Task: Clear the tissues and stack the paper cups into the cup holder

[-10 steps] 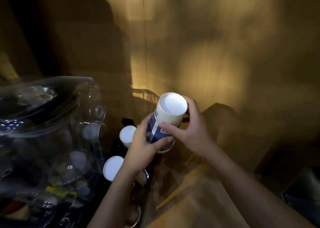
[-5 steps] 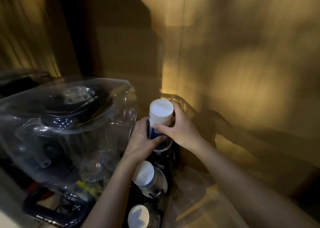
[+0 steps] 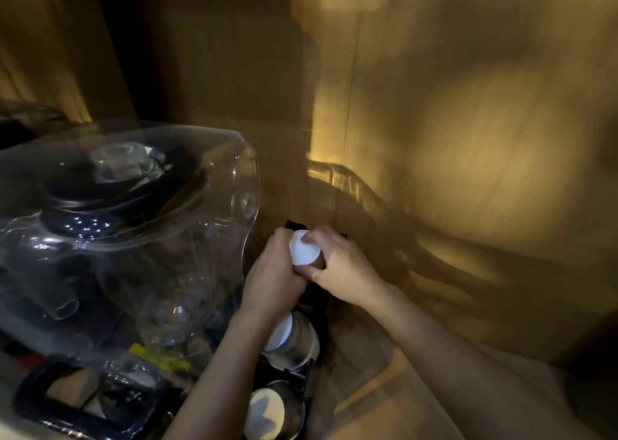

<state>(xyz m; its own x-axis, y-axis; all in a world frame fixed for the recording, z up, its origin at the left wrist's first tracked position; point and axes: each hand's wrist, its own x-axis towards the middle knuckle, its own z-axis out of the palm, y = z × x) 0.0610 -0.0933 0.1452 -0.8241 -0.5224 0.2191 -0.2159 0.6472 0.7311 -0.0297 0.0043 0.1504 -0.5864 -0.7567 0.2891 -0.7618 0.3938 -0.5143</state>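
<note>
An upside-down paper cup with a white base sits low in the far slot of the black cup holder. My left hand grips its left side and my right hand grips its right side and top. Its blue side is hidden by my fingers. Two other inverted cup stacks stand in the nearer slots: the middle cup stack and the near cup stack. No tissues are visible.
A large clear plastic water bottle on a dispenser fills the left, close to my left forearm. A wooden wall rises behind and to the right. A wooden floor lies right of the holder.
Both hands have pushed the cup down into the far slot; only its white base still shows above my fingers. The view has shifted, so the bottle shows more.
</note>
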